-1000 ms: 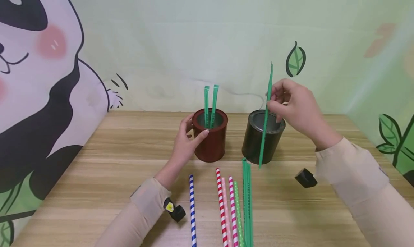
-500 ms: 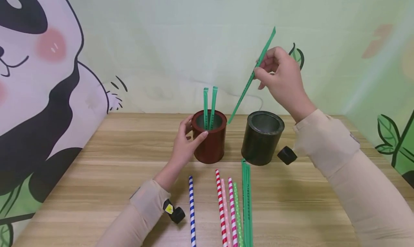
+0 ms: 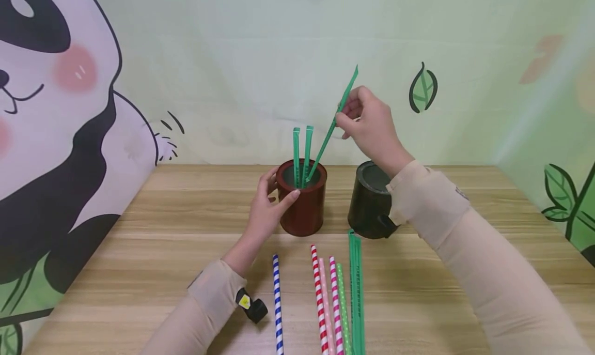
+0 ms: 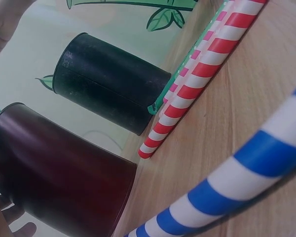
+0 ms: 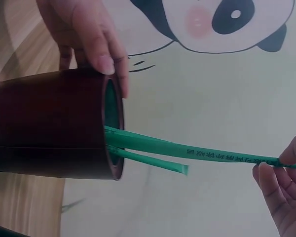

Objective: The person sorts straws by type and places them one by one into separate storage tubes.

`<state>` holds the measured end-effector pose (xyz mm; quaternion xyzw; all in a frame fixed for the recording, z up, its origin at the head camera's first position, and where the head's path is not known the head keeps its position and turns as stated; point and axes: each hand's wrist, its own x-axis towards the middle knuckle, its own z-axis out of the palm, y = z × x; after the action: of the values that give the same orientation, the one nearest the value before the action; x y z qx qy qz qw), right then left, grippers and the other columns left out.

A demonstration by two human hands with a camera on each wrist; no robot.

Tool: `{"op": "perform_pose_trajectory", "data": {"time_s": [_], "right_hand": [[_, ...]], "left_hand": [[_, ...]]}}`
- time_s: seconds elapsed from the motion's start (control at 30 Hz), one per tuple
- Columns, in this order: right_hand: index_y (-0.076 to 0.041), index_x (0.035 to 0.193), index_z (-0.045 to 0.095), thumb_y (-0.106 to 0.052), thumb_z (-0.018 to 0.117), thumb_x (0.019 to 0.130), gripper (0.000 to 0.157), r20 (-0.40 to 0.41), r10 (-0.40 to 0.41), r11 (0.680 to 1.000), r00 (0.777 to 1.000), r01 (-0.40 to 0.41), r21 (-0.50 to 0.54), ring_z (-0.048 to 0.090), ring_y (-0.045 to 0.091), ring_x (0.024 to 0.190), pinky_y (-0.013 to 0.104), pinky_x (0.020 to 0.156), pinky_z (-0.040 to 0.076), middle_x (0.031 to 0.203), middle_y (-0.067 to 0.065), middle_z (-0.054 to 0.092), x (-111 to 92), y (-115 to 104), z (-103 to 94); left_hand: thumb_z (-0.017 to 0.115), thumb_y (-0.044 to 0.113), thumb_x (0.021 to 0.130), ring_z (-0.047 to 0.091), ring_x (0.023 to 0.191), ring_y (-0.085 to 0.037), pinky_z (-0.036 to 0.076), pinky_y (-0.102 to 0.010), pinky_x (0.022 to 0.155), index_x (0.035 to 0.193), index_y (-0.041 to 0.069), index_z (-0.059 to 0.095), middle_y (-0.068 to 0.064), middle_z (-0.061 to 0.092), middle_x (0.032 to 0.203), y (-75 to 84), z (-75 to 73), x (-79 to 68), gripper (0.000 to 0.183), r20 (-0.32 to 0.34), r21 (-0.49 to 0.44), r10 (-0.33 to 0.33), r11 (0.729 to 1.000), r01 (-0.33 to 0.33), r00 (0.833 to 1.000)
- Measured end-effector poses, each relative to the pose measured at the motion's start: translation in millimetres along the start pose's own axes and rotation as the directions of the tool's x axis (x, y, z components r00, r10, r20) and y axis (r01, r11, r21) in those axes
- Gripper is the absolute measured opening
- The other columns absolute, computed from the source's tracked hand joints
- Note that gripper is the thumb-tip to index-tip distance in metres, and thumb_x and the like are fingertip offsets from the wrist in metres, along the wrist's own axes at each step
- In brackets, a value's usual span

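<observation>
My left hand (image 3: 265, 205) grips the left side of a dark red-brown cylindrical cup (image 3: 304, 210), thumb near its front rim. Two green paper-wrapped straws (image 3: 296, 145) lean inside that cup. Between thumb and fingers, my right hand (image 3: 372, 125) pinches the upper part of a third green wrapped straw (image 5: 212, 152), which slants down with its lower end inside the cup's mouth. Printed characters run along its wrapper. To the right stands a black cup (image 3: 364, 205), its rim partly covered by my right forearm.
On the wooden table (image 3: 162, 241) in front lie a blue-striped straw (image 3: 278, 303), a red-striped straw (image 3: 318, 298), a pink-striped straw (image 3: 336, 298), a green dotted straw (image 3: 343, 303) and a bundle of green wrapped straws (image 3: 356, 293). A printed panda backdrop (image 3: 223, 86) rises behind.
My right hand has carried the green wrapped straw up from in front of the black cup, then left and down into the red-brown cup's mouth. My left hand has stayed on that cup.
</observation>
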<state>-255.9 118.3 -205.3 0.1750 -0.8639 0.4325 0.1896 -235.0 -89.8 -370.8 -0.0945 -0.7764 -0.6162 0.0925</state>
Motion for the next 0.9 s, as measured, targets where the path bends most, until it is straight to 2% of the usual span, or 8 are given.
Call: {"op": "perform_pose_trajectory", "data": {"time_s": [0.3, 0.63, 0.9], "right_hand": [[-0.001, 0.111, 0.05, -0.011, 0.055, 0.092, 0.022, 0.09, 0.038, 0.999, 0.995, -0.035, -0.032, 0.061, 0.021, 0.086, 0.026, 0.068, 0.056, 0.1, 0.014, 0.06, -2.1, 9.7, 22.8], [0.001, 0.107, 0.05, -0.009, 0.053, 0.091, 0.019, 0.196, 0.078, 0.996, 0.977, -0.067, -0.06, 0.062, 0.023, 0.084, 0.033, 0.07, 0.058, 0.098, 0.015, 0.059, -4.0, 29.5, 43.2], [0.001, 0.108, 0.05, -0.009, 0.053, 0.092, 0.02, 0.258, 0.106, 0.993, 0.96, -0.086, -0.084, 0.062, 0.024, 0.087, 0.03, 0.07, 0.058, 0.099, 0.015, 0.06, -3.5, 35.7, 56.9]], "left_hand": [[0.069, 0.036, 0.087, 0.042, 0.134, -0.024, 0.037, -0.049, 0.107, 0.146, 0.025, 0.032, -0.005, 0.046, 0.146, 0.3, -0.3, 0.4, 0.071, 0.003, 0.009, -0.008, 1.0, 0.008, 1.0], [0.069, 0.036, 0.087, 0.041, 0.135, -0.024, 0.036, -0.049, 0.107, 0.147, 0.025, 0.032, -0.005, 0.046, 0.146, 0.3, -0.3, 0.6, 0.071, 0.017, -0.005, -0.004, 1.0, 0.004, 1.0], [0.069, 0.037, 0.087, 0.042, 0.135, -0.026, 0.036, -0.051, 0.106, 0.147, 0.025, 0.031, -0.006, 0.046, 0.146, 1.4, -0.9, 0.4, 0.072, 0.008, -0.003, -0.001, 1.0, 0.001, 1.0]]}}
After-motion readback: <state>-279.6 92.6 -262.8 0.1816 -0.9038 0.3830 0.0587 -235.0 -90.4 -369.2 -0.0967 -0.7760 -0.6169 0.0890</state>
